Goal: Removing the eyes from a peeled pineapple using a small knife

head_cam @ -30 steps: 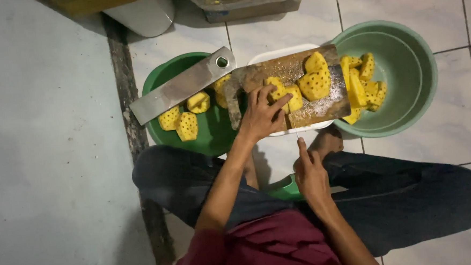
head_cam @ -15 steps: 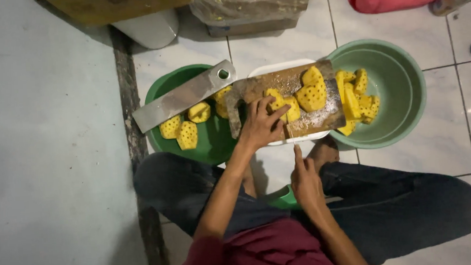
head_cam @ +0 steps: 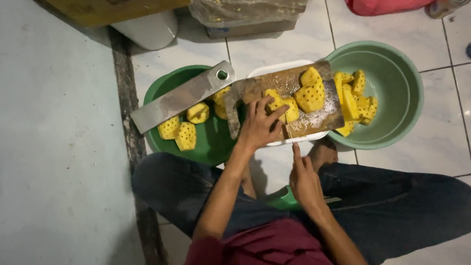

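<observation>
- Since 1 s ago: right hand [head_cam: 305,180] has moved a bit closer to the board [head_cam: 298,99]; its forefinger now nearly reaches the board's near edge. Left hand [head_cam: 259,125] stays on the same pineapple piece [head_cam: 273,102].
- Left hand: fingers spread and pressing down on that piece at the board's near-left, prob. to pin it so it can't slide.
- Right hand: at 6 o'clock from the board, forefinger straight, other fingers curled. A thin dark line runs from the fingertip toward the piece, maybe a blade; can't tell what it grips, if anything.
- Board bridges a white tray [head_cam: 275,71] betw. 2 basins, so fruit can go off either end.
- Green basin [head_cam: 161,90] at 9 o'clock of the board: whole-ish peeled chunks [head_cam: 184,127] w/ eye holes.
- Pale basin [head_cam: 399,86] at 3 o'clock: cut strips [head_cam: 357,99] piled vs the board's end.
- Big chunk [head_cam: 310,93] waits at the board's far-right.
- Cleaver [head_cam: 182,96] lies flat across the green basin's rim, unheld, touching the board's left corner.
- Person sits cross-legged on tile; bags at 12 o'clock.
</observation>
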